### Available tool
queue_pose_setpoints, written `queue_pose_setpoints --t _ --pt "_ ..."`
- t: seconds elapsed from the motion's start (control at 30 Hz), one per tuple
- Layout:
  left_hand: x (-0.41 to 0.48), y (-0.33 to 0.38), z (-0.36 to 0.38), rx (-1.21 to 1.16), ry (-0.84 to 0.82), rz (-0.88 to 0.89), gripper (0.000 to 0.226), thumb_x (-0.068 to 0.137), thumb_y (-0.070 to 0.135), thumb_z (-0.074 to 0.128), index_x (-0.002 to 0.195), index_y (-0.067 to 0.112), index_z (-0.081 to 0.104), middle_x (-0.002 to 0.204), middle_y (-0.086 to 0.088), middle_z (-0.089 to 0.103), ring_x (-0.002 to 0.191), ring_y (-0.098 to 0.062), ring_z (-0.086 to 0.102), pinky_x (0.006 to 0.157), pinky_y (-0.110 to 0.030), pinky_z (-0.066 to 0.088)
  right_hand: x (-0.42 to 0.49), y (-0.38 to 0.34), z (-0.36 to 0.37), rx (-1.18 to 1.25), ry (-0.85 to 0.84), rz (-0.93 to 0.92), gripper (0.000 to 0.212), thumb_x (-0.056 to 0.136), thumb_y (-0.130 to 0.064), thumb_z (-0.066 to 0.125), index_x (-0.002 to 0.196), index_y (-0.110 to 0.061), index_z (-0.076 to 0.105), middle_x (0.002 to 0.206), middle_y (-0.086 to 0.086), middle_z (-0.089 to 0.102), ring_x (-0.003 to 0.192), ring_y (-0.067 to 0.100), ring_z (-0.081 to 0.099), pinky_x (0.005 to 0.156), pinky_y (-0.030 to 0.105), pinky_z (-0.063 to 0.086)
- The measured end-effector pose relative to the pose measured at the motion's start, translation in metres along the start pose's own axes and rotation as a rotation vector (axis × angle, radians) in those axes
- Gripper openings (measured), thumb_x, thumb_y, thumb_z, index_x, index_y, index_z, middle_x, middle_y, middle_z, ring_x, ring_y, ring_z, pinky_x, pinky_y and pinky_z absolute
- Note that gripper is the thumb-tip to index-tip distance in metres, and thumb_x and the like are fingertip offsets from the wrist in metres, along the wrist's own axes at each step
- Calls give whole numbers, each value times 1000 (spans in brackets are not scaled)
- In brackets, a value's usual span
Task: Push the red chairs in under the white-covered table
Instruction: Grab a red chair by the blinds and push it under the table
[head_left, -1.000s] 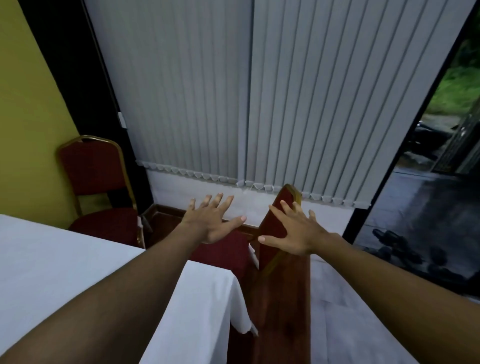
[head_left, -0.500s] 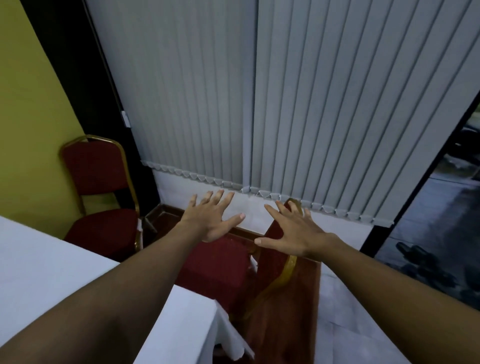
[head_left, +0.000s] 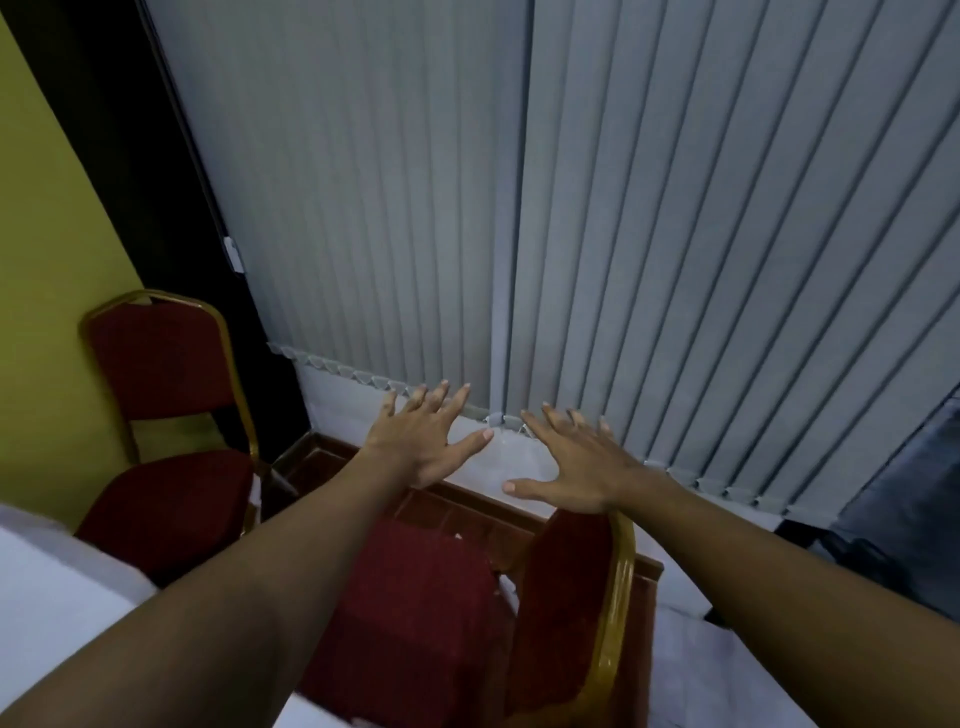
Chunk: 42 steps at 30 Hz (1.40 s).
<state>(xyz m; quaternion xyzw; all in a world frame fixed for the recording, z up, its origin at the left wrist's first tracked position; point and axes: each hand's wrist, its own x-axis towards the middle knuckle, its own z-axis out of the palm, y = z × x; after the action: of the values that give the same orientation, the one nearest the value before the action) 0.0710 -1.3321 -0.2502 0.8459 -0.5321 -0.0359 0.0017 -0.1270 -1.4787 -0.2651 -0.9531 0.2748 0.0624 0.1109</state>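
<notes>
Over on your left, the far chair (head_left: 166, 415) sits against the yellow wall (head_left: 47, 270), seat out in the open beside the table (head_left: 57, 597) — not yet tucked in. That white cloth has slid down into your lower-left corner since a second ago; you've stepped closer and your view has swung left, so less table shows now.

Your left hand (head_left: 423, 441) comes next, fingers spread, palm down, gripping nothing, hanging in the air above the near chair (head_left: 415, 623). More of that chair's red seat is visible than a moment back, and it lies just off the cloth's edge, still clear of the table.

Further right, your right hand (head_left: 576, 462) is flat and splayed too, grasping nothing, right above the gold-framed backrest (head_left: 618, 597). Whether the heel of it touches the frame, you can't tell from here. By my reading you're lined up to take that backrest and shove the chair left, under the cloth.

Behind it all hang the grey blinds (head_left: 571, 208). No brand, label or lettering reads anywhere.
</notes>
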Motion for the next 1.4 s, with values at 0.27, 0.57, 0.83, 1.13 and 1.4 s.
queue_pose_setpoints --t 0.27,0.57,0.83,1.13,1.4 --pt "30 -42 -2 -22 21 -147 87 93 81 12 165 32 1 173 -1 5 159 -22 4 124 -56 -4 91 3 -11 -48 -58 -132 120 67 -105 33 162 -45 -8 174 1 -8 159 34 -3 122 65 -4" --pt "54 -79 12 -81 46 -494 83 96 78 14 165 34 6 173 -2 11 158 -25 9 125 -55 0 215 -9 -18 -115 -155 -449 115 76 -98 40 164 -41 -7 174 1 -11 159 35 -6 121 66 -4" --pt "53 -80 31 -148 0 -769 85 95 79 14 165 32 6 172 -3 16 157 -26 17 125 -55 4 275 -30 -8 -145 -267 -684 114 79 -95 42 165 -38 -6 174 2 -10 159 33 -8 123 63 -3" --pt "27 -90 36 -166 -20 -896 86 94 80 16 165 32 8 172 -3 16 156 -27 20 125 -55 6 279 -71 -5 -154 -272 -796 110 83 -91 44 165 -37 -5 174 2 -10 159 31 -8 122 66 -2" --pt "36 -98 16 -131 -12 -966 85 96 78 16 165 29 9 172 -5 15 156 -28 19 125 -56 6 311 -90 -13 -159 -236 -872 111 80 -95 42 164 -40 -4 174 1 -8 159 33 -5 121 67 1"
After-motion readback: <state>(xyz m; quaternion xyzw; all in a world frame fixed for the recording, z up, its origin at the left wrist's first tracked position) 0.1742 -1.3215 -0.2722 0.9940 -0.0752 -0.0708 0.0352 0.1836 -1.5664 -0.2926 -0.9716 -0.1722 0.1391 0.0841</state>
